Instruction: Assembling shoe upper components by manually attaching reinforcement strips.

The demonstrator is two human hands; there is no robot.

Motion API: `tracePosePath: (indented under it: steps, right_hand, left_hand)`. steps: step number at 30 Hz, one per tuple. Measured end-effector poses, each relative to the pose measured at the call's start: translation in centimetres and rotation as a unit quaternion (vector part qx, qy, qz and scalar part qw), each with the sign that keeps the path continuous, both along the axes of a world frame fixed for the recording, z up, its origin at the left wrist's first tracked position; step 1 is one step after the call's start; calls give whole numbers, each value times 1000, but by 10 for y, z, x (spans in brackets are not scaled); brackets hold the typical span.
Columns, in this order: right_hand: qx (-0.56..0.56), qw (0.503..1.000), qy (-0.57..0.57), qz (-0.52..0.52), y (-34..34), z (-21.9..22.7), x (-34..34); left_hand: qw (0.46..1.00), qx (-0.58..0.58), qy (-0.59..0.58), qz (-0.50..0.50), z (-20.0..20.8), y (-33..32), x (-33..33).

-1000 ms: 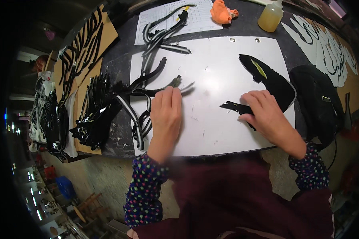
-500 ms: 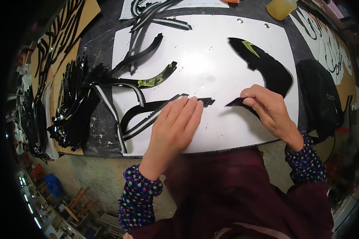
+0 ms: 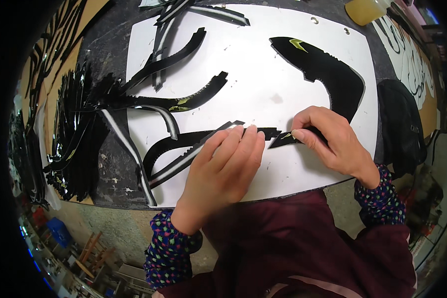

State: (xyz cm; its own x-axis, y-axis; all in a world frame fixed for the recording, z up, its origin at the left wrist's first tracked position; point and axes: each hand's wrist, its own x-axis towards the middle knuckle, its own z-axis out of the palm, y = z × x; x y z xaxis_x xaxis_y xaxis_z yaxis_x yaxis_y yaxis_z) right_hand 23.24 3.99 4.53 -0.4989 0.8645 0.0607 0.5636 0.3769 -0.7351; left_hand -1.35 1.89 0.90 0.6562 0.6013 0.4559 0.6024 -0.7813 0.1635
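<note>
My right hand (image 3: 337,141) pinches the pointed end of a wide, curved, glossy black piece (image 3: 345,89) with a yellow-green mark at its far tip. That pointed end meets or nearly touches the right end of a narrow black strip (image 3: 184,140). Flat on this strip lies my left hand (image 3: 223,171), its fingers stretched out and pressing down. A black strip with a white stripe (image 3: 176,166) also runs under the left fingers. Both hands rest over a white board (image 3: 263,49).
Several curved black strips (image 3: 184,52) lie on the board's left part. Farther left is a thick pile of glossy black pieces (image 3: 79,129). A container of yellow liquid (image 3: 365,11) stands at the back right, and a black bag (image 3: 400,124) lies right of the board.
My right hand has brought the piece's pointed end up to the strip's right end, closing the gap. The left hand stays on the strips. The whole view has shifted slightly.
</note>
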Motion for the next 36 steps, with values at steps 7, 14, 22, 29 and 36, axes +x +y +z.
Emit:
tracePosePath:
  steps: [7,14,22,29,36]
  right_hand:
    - [-46,999,-8,-23,0,2,-2]
    - [-138,989,-2,-58,0,6,-3]
    - [-114,991,-10,-70,1,6,-8]
    - [-121,990,-2,-78,0,3,-7]
    - [-106,991,-18,-78,-2,2,-9]
  left_hand:
    - [1000,-11,-10,14,-1,1,2]
    - [1000,-11,-1,14,-1,2,2]
    - [1000,-17,-16,12,-2,3,2]
    - [999,-44,-19,11,1,3,2]
    - [999,-46,-21,12,0,2,1]
